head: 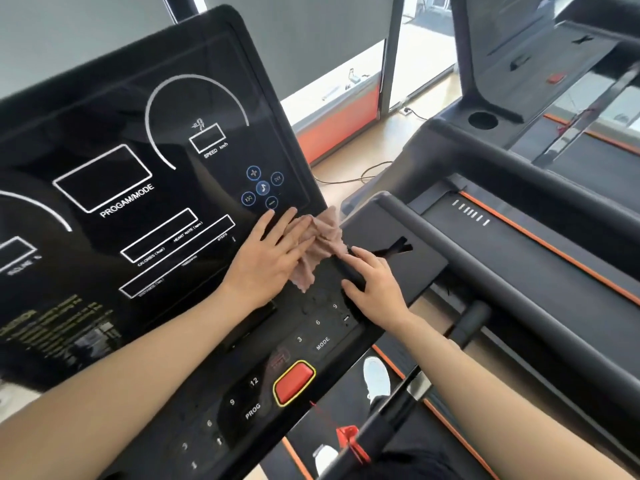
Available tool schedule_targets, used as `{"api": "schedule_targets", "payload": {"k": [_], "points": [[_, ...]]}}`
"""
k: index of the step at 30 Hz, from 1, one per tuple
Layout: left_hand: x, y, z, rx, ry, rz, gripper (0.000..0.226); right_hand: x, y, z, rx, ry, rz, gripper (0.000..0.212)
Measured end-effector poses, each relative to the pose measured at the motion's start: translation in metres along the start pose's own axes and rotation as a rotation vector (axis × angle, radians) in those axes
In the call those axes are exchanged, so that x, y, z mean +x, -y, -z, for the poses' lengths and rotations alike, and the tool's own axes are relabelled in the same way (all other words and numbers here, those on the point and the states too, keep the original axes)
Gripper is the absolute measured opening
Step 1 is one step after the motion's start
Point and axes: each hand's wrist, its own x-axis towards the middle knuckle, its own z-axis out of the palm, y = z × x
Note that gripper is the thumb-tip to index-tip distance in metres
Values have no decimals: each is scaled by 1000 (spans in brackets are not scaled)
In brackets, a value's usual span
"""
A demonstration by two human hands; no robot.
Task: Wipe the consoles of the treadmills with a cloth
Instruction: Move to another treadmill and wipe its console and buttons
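Observation:
A glossy black treadmill console (138, 174) fills the left of the head view, with white outlines and blue round buttons. A crumpled pinkish-brown cloth (323, 242) lies against its lower right corner. My left hand (270, 256) presses flat on the cloth's left part, fingers spread and pointing up-right. My right hand (375, 285) rests beside the cloth on the console's right edge, fingers curled over the black rim and touching the cloth's lower right side. Below the hands runs the button panel (311, 337) with numbers, MODE and PROG.
A red stop button (294, 381) with a yellow rim sits on the lower panel, and a red safety clip (351, 441) hangs on a cord beneath it. Black handrails (485, 258) run to the right. A second treadmill (540, 64) stands at the upper right. Cables lie on the wooden floor (349, 174).

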Motion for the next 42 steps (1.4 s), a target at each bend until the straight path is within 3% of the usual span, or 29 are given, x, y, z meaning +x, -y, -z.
{"api": "schedule_targets", "payload": {"k": [11,20,32,38,42], "points": [[-65,-6,-2,-64,-48,125,61,-4,4,3,-122,122,-58,45],[-149,-18,-1,-161,-9,315,60,-7,14,-5,-169,79,-88,48],[-277,-41,-7,-208,58,643,51,-18,26,-23,-373,73,-123,60],[-308,-70,0,-273,180,835,58,-22,24,-25,-373,69,-117,61],[-317,-95,9,-372,119,1020,55,-23,20,-25,-389,71,-104,62]]}}
